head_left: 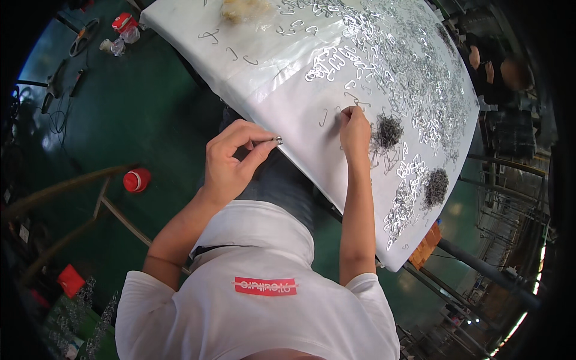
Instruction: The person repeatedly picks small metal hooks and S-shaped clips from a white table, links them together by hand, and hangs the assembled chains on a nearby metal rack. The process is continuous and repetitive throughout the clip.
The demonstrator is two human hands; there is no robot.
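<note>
My left hand (231, 159) is held just off the near edge of the white-covered table (288, 120), thumb and fingertips pinched on a small shiny metal piece (278, 140). Over the table my right hand (356, 133) reaches down with its fingertips together at the surface; whatever they grip is hidden. Thin wire hooks (324, 117) lie loose just left of those fingertips. Right beside this hand is a dark heap of wire hooks (389, 132). Bright silver S-shaped hooks (354, 57) are spread thickly beyond it.
A second dark heap of hooks (436, 187) sits toward the table's right edge. At the far left lies a clear plastic bag (246, 11). A red container (137, 180) stands on the green floor near a rail (126, 219). Another person (493, 69) is across the table.
</note>
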